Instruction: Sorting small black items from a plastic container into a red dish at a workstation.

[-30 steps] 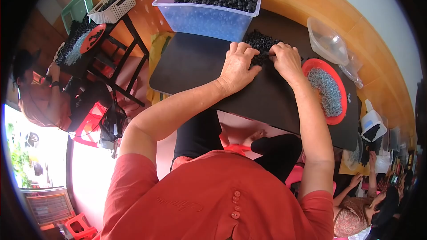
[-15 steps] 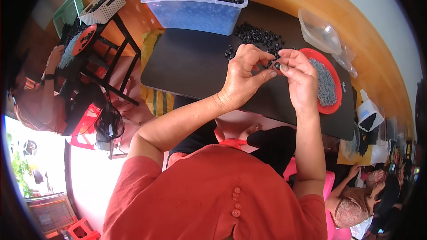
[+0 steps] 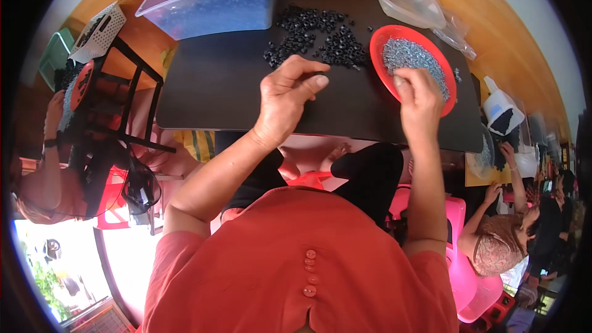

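Left hand (image 3: 280, 102) and right hand (image 3: 421, 108) both curl thumb toward forefinger, the right over small silvery-grey pieces (image 3: 414, 54) in a round red dish (image 3: 377, 61); whether either grip holds anything, I cannot tell. Shiny round black beads (image 3: 302, 21) lie on the dark-brown table (image 3: 209, 86).

You've got two hands in view: one left hand (image 3: 280, 95), one right hand (image 3: 421, 102). Your bench (image 3: 209, 92), count one, carries one big clear tub (image 3: 228, 15), one red bowl (image 3: 376, 55) and one clear container (image 3: 407, 3). Loose black pieces (image 3: 342, 46): dozens, too crowded for you to count exactly. Grey bits (image 3: 416, 55): far too many. Off to your left: one white basket (image 3: 102, 40), one green basket (image 3: 55, 55), one co-worker (image 3: 52, 185). Off to your right: one white tub (image 3: 502, 108), one pink chair (image 3: 459, 265), at least one person (image 3: 496, 246), others there too blurred to count.
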`<state>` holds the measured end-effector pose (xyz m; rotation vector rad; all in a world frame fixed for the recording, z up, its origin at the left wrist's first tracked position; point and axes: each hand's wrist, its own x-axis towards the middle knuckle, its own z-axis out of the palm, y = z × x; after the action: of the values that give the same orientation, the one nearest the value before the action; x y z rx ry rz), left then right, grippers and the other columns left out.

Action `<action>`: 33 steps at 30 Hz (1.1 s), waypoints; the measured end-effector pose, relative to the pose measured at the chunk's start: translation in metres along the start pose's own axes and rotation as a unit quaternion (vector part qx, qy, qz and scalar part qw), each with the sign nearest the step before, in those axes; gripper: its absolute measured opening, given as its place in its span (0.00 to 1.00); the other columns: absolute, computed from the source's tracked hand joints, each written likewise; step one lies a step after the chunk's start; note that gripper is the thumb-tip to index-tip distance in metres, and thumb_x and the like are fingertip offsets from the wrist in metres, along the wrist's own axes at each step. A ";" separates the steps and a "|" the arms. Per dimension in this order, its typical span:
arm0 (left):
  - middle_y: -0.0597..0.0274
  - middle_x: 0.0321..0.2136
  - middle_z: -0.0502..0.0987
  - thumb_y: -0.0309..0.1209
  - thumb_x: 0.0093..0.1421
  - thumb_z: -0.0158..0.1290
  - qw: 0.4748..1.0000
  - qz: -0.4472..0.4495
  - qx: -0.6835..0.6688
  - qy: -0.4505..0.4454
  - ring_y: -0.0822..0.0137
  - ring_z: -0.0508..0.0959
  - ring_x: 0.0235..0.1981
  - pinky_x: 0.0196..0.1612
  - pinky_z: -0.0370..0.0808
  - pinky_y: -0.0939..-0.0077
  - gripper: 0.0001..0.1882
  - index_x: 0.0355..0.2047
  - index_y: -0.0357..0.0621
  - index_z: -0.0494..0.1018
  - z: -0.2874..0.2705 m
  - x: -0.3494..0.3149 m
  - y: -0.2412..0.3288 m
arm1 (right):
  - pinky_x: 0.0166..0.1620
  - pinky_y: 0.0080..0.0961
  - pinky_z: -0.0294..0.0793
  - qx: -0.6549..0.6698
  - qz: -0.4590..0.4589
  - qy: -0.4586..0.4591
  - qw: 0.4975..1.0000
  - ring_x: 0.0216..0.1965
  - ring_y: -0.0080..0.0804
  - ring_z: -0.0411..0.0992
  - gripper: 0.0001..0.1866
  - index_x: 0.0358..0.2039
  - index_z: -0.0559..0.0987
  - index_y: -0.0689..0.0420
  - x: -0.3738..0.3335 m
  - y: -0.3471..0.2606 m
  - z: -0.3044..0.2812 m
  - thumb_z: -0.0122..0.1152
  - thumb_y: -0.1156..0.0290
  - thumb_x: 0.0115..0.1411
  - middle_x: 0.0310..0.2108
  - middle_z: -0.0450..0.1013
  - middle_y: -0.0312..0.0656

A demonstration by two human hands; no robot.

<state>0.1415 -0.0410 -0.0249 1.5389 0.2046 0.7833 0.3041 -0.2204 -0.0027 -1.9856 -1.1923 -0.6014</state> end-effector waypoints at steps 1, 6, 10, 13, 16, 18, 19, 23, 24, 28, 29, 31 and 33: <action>0.66 0.31 0.73 0.21 0.60 0.56 1.000 0.001 0.000 -0.009 0.77 0.71 0.28 0.34 0.70 0.85 0.09 0.42 0.35 0.79 -0.002 0.000 0.001 | 0.37 0.33 0.71 -0.055 0.014 -0.050 0.997 0.33 0.40 0.74 0.05 0.33 0.80 0.58 0.000 0.022 -0.008 0.62 0.75 0.55 0.30 0.75 0.42; 0.64 0.31 0.73 0.22 0.63 0.53 0.999 -0.019 0.016 -0.025 0.76 0.71 0.28 0.33 0.70 0.84 0.10 0.44 0.34 0.78 -0.007 -0.004 -0.001 | 0.40 0.38 0.69 -0.229 0.005 -0.151 0.962 0.38 0.42 0.74 0.06 0.32 0.81 0.55 -0.002 0.068 -0.027 0.64 0.73 0.53 0.30 0.75 0.40; 0.62 0.32 0.74 0.22 0.65 0.51 0.999 -0.022 -0.016 -0.026 0.74 0.73 0.30 0.35 0.73 0.83 0.11 0.46 0.33 0.77 -0.008 -0.006 -0.005 | 0.40 0.37 0.68 -0.215 -0.019 -0.104 0.971 0.39 0.40 0.74 0.05 0.31 0.82 0.53 0.007 0.066 -0.022 0.66 0.71 0.51 0.29 0.75 0.38; 0.60 0.34 0.75 0.21 0.65 0.50 0.999 -0.027 -0.034 -0.022 0.73 0.74 0.31 0.36 0.75 0.82 0.11 0.46 0.32 0.76 -0.008 -0.007 -0.006 | 0.39 0.38 0.67 -0.184 -0.034 -0.132 0.974 0.36 0.40 0.74 0.06 0.30 0.81 0.54 0.015 0.058 -0.002 0.66 0.70 0.51 0.28 0.74 0.38; 0.61 0.34 0.75 0.18 0.64 0.49 0.998 -0.022 -0.054 -0.016 0.74 0.75 0.32 0.34 0.75 0.83 0.11 0.46 0.33 0.77 -0.009 -0.007 -0.009 | 0.39 0.39 0.68 -0.202 -0.061 -0.139 0.967 0.35 0.42 0.73 0.05 0.28 0.79 0.56 0.017 0.059 0.012 0.65 0.69 0.53 0.28 0.75 0.39; 0.61 0.34 0.75 0.16 0.63 0.49 0.997 -0.013 -0.070 -0.009 0.75 0.75 0.33 0.32 0.75 0.84 0.12 0.45 0.34 0.77 -0.009 -0.008 -0.010 | 0.39 0.39 0.67 -0.205 -0.056 -0.156 0.965 0.35 0.43 0.73 0.04 0.27 0.78 0.56 0.018 0.059 0.013 0.64 0.70 0.53 0.29 0.75 0.40; 0.61 0.34 0.75 0.16 0.63 0.49 0.997 -0.014 -0.071 -0.007 0.75 0.75 0.34 0.32 0.76 0.84 0.12 0.45 0.34 0.77 -0.009 -0.007 -0.009 | 0.39 0.40 0.67 -0.208 -0.049 -0.170 0.962 0.35 0.43 0.73 0.04 0.27 0.78 0.56 0.018 0.059 0.013 0.63 0.71 0.54 0.29 0.75 0.41; 0.59 0.35 0.76 0.15 0.63 0.48 0.995 -0.028 -0.094 -0.008 0.72 0.76 0.35 0.35 0.76 0.81 0.12 0.45 0.33 0.77 -0.011 -0.007 -0.008 | 0.40 0.40 0.67 -0.192 -0.067 -0.171 0.964 0.36 0.44 0.73 0.01 0.28 0.77 0.57 0.018 0.060 0.010 0.61 0.75 0.54 0.30 0.75 0.40; 0.59 0.35 0.76 0.15 0.63 0.48 0.995 -0.028 -0.094 -0.005 0.72 0.76 0.35 0.35 0.76 0.81 0.12 0.45 0.33 0.77 -0.011 -0.006 -0.008 | 0.40 0.40 0.67 -0.198 -0.065 -0.166 0.964 0.36 0.44 0.73 0.01 0.28 0.77 0.57 0.018 0.056 0.007 0.60 0.76 0.54 0.30 0.75 0.40; 0.60 0.35 0.75 0.15 0.62 0.49 0.996 -0.031 -0.088 -0.008 0.72 0.76 0.34 0.34 0.76 0.82 0.12 0.44 0.34 0.78 -0.013 -0.005 -0.011 | 0.40 0.39 0.68 -0.178 -0.055 -0.159 0.970 0.37 0.42 0.74 0.02 0.29 0.77 0.57 0.017 0.057 0.000 0.61 0.75 0.54 0.30 0.75 0.39; 0.61 0.36 0.75 0.14 0.62 0.49 0.997 -0.030 -0.076 -0.008 0.73 0.75 0.34 0.34 0.76 0.82 0.12 0.44 0.35 0.78 -0.014 -0.005 -0.012 | 0.40 0.39 0.68 -0.179 -0.055 -0.159 0.969 0.37 0.42 0.74 0.02 0.29 0.77 0.57 0.018 0.058 -0.001 0.61 0.75 0.54 0.30 0.75 0.39; 0.62 0.35 0.74 0.14 0.61 0.49 0.998 -0.030 -0.063 -0.005 0.73 0.75 0.33 0.34 0.75 0.83 0.13 0.44 0.35 0.78 -0.013 -0.005 -0.011 | 0.40 0.38 0.68 -0.150 -0.024 -0.181 0.972 0.35 0.41 0.74 0.04 0.30 0.78 0.57 0.019 0.059 -0.003 0.62 0.74 0.53 0.30 0.75 0.39; 0.62 0.35 0.74 0.14 0.61 0.50 0.998 -0.029 -0.050 -0.002 0.74 0.74 0.32 0.34 0.74 0.83 0.13 0.43 0.35 0.78 -0.013 -0.006 -0.009 | 0.40 0.38 0.68 -0.143 -0.039 -0.187 0.971 0.35 0.42 0.74 0.04 0.30 0.78 0.57 0.022 0.055 -0.001 0.63 0.74 0.53 0.29 0.74 0.40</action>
<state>0.1323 -0.0324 -0.0360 1.4342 0.2039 0.7333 0.3631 -0.2254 -0.0058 -2.3807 -1.4816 -0.4697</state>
